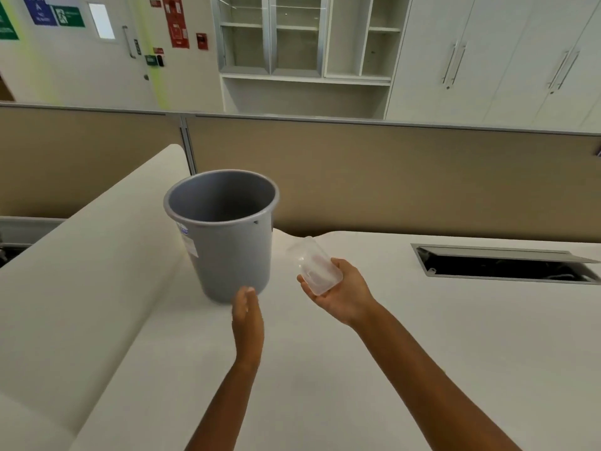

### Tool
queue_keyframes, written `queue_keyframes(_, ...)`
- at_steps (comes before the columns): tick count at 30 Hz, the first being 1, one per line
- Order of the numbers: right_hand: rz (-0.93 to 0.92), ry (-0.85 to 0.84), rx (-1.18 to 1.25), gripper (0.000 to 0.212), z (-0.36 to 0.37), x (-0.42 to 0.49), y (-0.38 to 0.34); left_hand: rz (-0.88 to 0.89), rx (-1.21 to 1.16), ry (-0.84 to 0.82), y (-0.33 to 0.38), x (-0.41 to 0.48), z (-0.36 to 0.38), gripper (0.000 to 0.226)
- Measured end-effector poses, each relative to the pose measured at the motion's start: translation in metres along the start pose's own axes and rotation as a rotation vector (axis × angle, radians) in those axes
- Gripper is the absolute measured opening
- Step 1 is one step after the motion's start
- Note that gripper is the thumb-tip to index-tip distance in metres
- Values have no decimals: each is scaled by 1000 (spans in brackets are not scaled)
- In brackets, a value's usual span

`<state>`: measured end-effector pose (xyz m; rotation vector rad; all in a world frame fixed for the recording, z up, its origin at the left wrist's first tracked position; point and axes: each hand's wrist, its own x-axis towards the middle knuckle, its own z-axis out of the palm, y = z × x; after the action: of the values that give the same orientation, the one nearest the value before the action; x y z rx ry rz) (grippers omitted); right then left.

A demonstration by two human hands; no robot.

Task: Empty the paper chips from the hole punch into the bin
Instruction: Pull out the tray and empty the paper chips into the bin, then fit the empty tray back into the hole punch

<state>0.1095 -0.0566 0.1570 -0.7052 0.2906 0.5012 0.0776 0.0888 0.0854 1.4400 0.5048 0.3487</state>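
Note:
A grey plastic bin (227,252) stands upright on the white desk (422,336), its mouth open toward me. My right hand (341,294) is just right of the bin, palm up, holding a clear plastic chip tray (313,266) from the hole punch; the tray tilts up and to the left, away from the bin's rim. My left hand (247,315) hovers edge-on right in front of the bin's base, fingers straight and together, holding nothing. The body of the hole punch is not in view. I cannot tell if chips are in the tray.
A rectangular cable cut-out (500,265) with a raised flap lies in the desk at the right. A beige partition (390,177) runs behind the desk. A second white desk surface (81,271) slopes away on the left. Cabinets and shelves stand beyond.

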Motion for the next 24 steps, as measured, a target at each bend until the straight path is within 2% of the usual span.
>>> queue_keyframes(3, 61, -3, 101, 29, -38, -19, 23, -272, -153, -334, -26, -32, 16, 44)
queue_keyframes(7, 110, 60, 203, 35, -75, -36, 48, -544, -413, -494, -53, -61, 32, 52)
queue_keyframes(11, 136, 110, 291, 33, -98, -55, 61, -657, -574, -512, -75, -87, 43, 53)
queue_keyframes(20, 115, 216, 273, 25, -119, -83, 75, -735, -677, -536, -85, -109, 56, 60)
queue_keyframes(22, 125, 250, 134, 23, -125, -88, 71, -749, -670, -518, -85, -109, 59, 61)
queue_keyframes(24, 112, 300, -157, 22, -131, -92, 62, -775, -680, -514, -83, -107, 60, 63)
